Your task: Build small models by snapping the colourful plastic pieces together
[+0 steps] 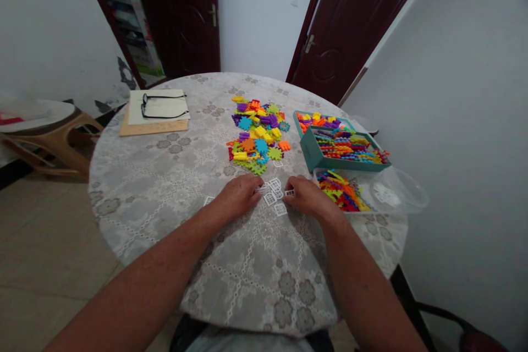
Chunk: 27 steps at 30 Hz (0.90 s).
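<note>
Several small white window-shaped plastic pieces [270, 198] lie loosely on the patterned tablecloth [231, 264] between my hands. My left hand [240, 193] is closed with white window pieces pinched at its fingertips. Across from it, my right hand [303, 193] pinches another white window piece [290, 192] between thumb and fingers. One more white piece [209, 200] lies left of my left wrist, partly hidden by it. Just beyond my hands sits a heap of colourful gear and block pieces [260, 146].
At the right stand a green box of colourful pieces [346, 164], another green tray [297, 119] behind it, and a clear plastic tub [373, 210] of pieces. Black-framed glasses [165, 116] rest on papers [136, 115] at the far left. A stool [53, 135] stands beyond the table.
</note>
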{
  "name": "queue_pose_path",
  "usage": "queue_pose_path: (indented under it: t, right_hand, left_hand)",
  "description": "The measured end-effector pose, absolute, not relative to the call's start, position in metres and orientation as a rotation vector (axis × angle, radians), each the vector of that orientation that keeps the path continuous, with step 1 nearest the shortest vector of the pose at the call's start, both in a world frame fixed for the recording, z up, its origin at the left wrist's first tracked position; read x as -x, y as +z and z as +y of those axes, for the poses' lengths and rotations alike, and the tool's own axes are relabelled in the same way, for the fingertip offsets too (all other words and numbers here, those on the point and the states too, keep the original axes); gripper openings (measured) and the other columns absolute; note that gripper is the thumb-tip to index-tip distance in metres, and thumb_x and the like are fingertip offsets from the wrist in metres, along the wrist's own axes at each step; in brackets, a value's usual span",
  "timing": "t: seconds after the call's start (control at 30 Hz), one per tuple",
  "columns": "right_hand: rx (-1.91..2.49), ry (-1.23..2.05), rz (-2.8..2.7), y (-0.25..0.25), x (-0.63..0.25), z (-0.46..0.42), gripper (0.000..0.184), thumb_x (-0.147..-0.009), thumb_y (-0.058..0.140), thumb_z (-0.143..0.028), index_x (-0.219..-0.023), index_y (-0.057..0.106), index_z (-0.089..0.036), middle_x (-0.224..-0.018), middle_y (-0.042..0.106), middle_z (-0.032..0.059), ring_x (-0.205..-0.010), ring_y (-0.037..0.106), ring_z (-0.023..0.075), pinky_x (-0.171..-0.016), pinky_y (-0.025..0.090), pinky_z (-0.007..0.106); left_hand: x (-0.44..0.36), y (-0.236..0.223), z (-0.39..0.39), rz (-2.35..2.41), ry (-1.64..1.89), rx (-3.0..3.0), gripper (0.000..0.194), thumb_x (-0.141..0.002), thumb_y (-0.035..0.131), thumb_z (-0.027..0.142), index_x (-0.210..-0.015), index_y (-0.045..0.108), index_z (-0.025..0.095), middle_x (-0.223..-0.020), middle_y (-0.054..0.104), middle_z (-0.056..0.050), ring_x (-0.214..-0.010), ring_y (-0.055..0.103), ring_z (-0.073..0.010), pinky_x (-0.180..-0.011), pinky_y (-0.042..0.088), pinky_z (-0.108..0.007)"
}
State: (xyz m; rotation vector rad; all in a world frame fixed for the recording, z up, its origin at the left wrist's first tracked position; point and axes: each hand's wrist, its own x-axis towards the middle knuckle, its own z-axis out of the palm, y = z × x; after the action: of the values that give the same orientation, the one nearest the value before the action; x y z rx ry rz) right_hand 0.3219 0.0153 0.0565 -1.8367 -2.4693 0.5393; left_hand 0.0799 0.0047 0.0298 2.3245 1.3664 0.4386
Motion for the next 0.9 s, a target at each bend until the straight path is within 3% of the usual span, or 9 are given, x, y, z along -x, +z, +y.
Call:
queue_pose_path:
  t: [0.3, 0.5, 0.67, 0.73, 0.9]
  right_hand:
    - [1.931, 0.475, -2.552, 0.061, -0.323, 0.010, 0.023, -0.089, 0.069, -0.024, -0.111, 0.067, -0.015, -0.112, 0.072, 0.0177, -0.101, 0.066, 0.0284, -0.078, 0.041, 0.032]
    - [1.898, 0.510, -2.512, 0.063, -0.324, 0.010, 0.016, -0.086, 0.073, -0.021, -0.100, 0.065, -0.017, -0.103, 0.072, 0.0117, -0.092, 0.063, 0.0233, -0.072, 0.037, 0.029]
    - [1.727, 0.636, -2.422, 0.064, -0.321, 0.011, 0.011, -0.086, 0.071, -0.019, -0.092, 0.062, -0.022, -0.086, 0.069, 0.0007, -0.078, 0.059, 0.0166, -0.066, 0.033, 0.026]
    - [1.591, 0.686, -2.375, 0.061, -0.318, 0.013, 0.011, -0.089, 0.068, -0.020, -0.099, 0.064, -0.023, -0.085, 0.068, -0.0017, -0.078, 0.059, 0.0153, -0.067, 0.035, 0.025]
    - [1.552, 0.725, -2.298, 0.046, -0.308, 0.019, 0.044, -0.091, 0.067, -0.019, -0.135, 0.062, -0.024, -0.095, 0.072, 0.0012, -0.086, 0.064, 0.0170, -0.078, 0.043, 0.026]
  left_hand:
    - [-0.080, 0.030, 0.003, 1.373, 0.481, -2.265, 0.038, -0.095, 0.058, 0.021, -0.132, 0.063, 0.021, -0.136, 0.069, -0.014, -0.126, 0.063, -0.0280, -0.111, 0.046, -0.043]
    - [-0.079, 0.028, 0.004, 1.364, 0.484, -2.267, 0.034, -0.095, 0.058, 0.021, -0.129, 0.065, 0.021, -0.132, 0.071, -0.013, -0.123, 0.065, -0.0270, -0.109, 0.047, -0.042]
    - [-0.078, 0.030, 0.004, 1.402, 0.486, -2.267, 0.026, -0.097, 0.059, 0.025, -0.122, 0.067, 0.025, -0.123, 0.072, -0.009, -0.115, 0.066, -0.0254, -0.102, 0.050, -0.040]
    - [-0.078, 0.030, 0.004, 1.417, 0.510, -2.256, 0.026, -0.097, 0.060, 0.025, -0.121, 0.067, 0.025, -0.124, 0.072, -0.009, -0.117, 0.066, -0.0262, -0.102, 0.050, -0.040]
    - [-0.076, 0.024, 0.005, 1.451, 0.554, -2.240, 0.032, -0.096, 0.059, 0.023, -0.127, 0.065, 0.024, -0.131, 0.071, -0.012, -0.120, 0.066, -0.0275, -0.105, 0.049, -0.044]
